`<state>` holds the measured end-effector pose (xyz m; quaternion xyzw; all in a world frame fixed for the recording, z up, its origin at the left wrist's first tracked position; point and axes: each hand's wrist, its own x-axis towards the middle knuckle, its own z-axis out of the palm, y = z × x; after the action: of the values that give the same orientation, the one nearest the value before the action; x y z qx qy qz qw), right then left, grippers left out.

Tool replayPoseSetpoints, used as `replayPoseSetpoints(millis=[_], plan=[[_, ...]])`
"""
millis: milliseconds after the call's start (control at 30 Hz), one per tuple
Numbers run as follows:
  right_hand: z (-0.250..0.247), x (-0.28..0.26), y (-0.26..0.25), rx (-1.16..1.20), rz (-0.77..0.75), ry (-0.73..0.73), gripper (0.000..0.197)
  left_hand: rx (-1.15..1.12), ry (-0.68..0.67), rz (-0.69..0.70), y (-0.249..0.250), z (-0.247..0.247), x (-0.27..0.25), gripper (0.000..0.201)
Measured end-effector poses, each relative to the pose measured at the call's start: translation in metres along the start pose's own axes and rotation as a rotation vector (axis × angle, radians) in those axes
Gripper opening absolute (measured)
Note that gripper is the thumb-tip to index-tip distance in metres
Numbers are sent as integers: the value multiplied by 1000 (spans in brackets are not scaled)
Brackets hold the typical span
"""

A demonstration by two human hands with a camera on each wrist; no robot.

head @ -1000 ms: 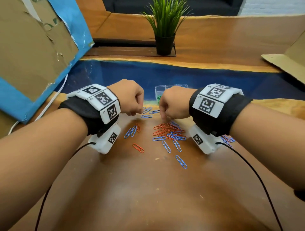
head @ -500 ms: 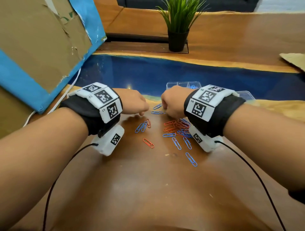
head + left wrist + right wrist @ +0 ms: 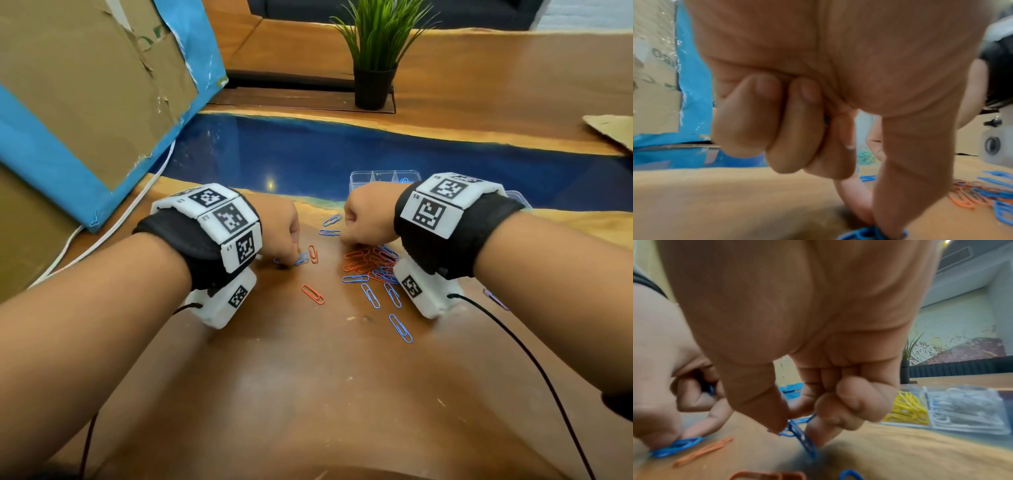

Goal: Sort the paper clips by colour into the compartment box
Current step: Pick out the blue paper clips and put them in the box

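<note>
Where the wooden desk point(image 3: 308, 394) spreads toward the viewer its brown top lies bare, a broad open stretch between the two forearms, while its far side is crossed by a blue resin band point(image 3: 308, 150) with wavy pale edges. Leaning at the left edge is a torn cardboard sheet with blue backing point(image 3: 85, 85), and a white cable point(image 3: 113, 222) runs along its foot; a potted plant point(image 3: 375, 51) stands well back beyond the blue band, and a cardboard corner point(image 3: 613, 130) juts in at far right. Just past the right wrist sits the clear compartment box point(image 3: 383, 180), with yellow and white clips lying in neighbouring compartments in the right wrist view. Between the wrists, a heap of orange and blue paper clips point(image 3: 371, 262) lies against the right wrist camera, with loose ones scattered nearer: a single orange clip point(image 3: 312, 294) and a blue clip point(image 3: 400, 328) apart on open wood. Curled fingers down, the left hand point(image 3: 279, 228) pinches a blue paper clip point(image 3: 302, 259) against the desk between thumb and forefinger, with a second blue bit tucked in its folded fingers. Beside it, the right hand point(image 3: 368, 212) is likewise folded, thumb and forefinger nipping several blue clips point(image 3: 801, 433) that hang down to the wood.
</note>
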<state>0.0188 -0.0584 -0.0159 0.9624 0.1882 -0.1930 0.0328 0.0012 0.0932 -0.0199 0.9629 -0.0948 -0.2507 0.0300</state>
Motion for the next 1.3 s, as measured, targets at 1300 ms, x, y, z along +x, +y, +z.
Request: replayPoseSetpoints(millis=[1300], plan=[[-36, 29, 87, 442, 293, 433, 14, -557, 374, 58, 73, -47, 73, 22]])
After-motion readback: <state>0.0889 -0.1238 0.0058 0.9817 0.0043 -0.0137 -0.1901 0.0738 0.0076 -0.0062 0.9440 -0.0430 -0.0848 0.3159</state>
